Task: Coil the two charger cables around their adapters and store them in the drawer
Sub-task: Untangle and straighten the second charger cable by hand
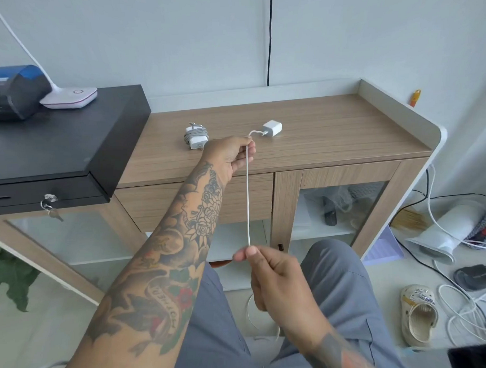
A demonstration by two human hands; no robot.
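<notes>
The person's left hand (231, 156), on a tattooed forearm, pinches the thin white charger cable (247, 194) w/ curled fingers just above the front edge of the wood-grain cabinet top (331, 131). The right hand (269, 273) pinches the same cable lower down btwn thumb & fingertips, so the cable runs taut & near vertical btwn both hands. Past the left hand the cable curls a short way to the small white cube adapter (273, 128), lying on the cabinet top. Just beside it, to the left, lies the second white adapter (196, 136) w/ grey cable already wound around it. The wooden drawer (198, 202) under the top is closed; contents not visible. The glass-door compartment (339, 208) at right holds a dark object & some pale items, too blurred to tell. A black cash box (69, 140) sits at left.
</notes>
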